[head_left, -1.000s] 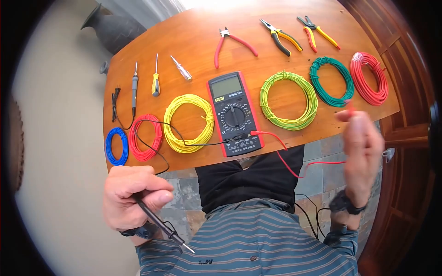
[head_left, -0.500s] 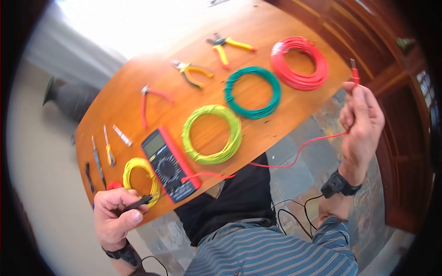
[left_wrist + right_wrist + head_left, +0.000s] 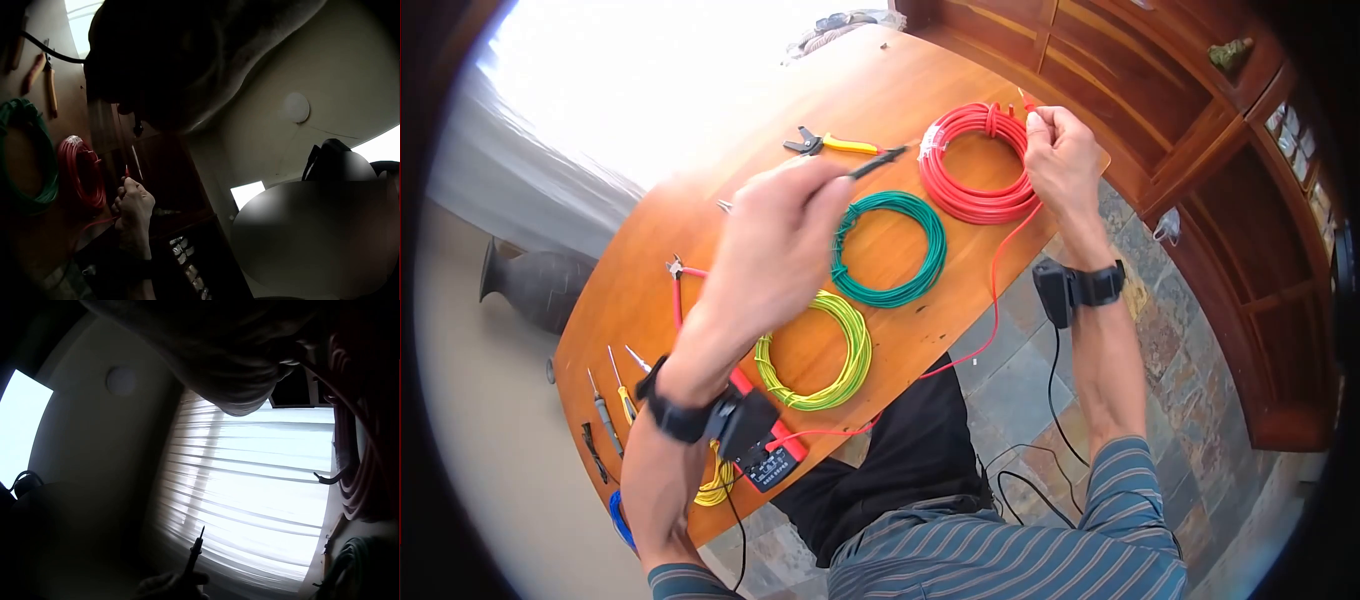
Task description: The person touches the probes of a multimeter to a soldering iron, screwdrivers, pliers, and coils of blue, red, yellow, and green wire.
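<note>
My left hand (image 3: pixel 775 240), slightly blurred, pinches the black probe (image 3: pixel 878 163), which points right over the table, above the green coil (image 3: pixel 895 250). In the right wrist view the black probe (image 3: pixel 195 549) stands tip up against the bright window. My right hand (image 3: pixel 1062 160) pinches the red probe (image 3: pixel 1027 102) beside the red coil (image 3: pixel 975 206) at the table's far right; its red lead runs down past the table edge. The left wrist view also shows the right hand (image 3: pixel 133 203) with the red probe. Behind my left wrist, the multimeter (image 3: pixel 772 468) is partly hidden.
The yellow-green coil (image 3: pixel 865 360) lies near the table's front edge. Yellow-handled pliers (image 3: pixel 850 146), red-handled cutters (image 3: pixel 677 295) and a screwdriver (image 3: pixel 627 404) lie on the table (image 3: pixel 625 275). A wooden cabinet (image 3: pixel 1250 240) stands at right, a dark vase (image 3: pixel 540 288) at left.
The view has swung toward the table's right side. My left hand has moved up and right over the table with the black probe; my right hand has come in beside the red coil.
</note>
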`<state>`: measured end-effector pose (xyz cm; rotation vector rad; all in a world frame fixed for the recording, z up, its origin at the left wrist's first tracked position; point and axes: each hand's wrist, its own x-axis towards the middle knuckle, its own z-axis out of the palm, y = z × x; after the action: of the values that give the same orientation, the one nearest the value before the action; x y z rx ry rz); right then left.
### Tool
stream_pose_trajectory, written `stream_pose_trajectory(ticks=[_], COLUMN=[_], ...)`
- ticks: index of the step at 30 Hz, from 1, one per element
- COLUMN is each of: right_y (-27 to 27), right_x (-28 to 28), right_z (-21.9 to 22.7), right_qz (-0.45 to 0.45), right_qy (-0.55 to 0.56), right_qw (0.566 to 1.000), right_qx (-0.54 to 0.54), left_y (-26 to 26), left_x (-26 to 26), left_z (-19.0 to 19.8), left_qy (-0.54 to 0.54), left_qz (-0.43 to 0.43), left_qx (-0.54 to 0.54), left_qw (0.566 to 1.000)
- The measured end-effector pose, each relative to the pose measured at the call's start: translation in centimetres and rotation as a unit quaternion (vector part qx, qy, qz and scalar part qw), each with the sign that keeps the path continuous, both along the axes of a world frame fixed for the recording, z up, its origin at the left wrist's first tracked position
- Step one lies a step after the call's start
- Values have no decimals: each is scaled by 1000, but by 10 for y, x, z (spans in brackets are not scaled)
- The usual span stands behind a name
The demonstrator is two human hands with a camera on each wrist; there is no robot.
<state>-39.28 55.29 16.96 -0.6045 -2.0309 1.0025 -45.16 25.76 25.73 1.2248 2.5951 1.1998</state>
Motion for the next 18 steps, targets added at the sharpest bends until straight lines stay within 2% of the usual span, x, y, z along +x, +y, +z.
stream_pose_trajectory(ticks=[2, 5, 7, 18], right_y=[5, 7, 5, 5], right_x=[-10, -17, -19, -25], right_z=[-11, -20, -21, -29], right_qz=[-14, -62, -70, -94], right_qy=[-21, -62, -65, -90], right_qw=[1000, 994, 993, 986], right_qx=[7, 59, 74, 109], left_y=[29, 55, 67, 79], left_x=[-13, -36, -42, -52], left_z=[-21, -46, -53, -73], left_qy=[43, 102, 98, 103], left_qz=[-12, -17, -19, 6], left_qx=[36, 21, 18, -12], left_qw=[998, 994, 995, 995])
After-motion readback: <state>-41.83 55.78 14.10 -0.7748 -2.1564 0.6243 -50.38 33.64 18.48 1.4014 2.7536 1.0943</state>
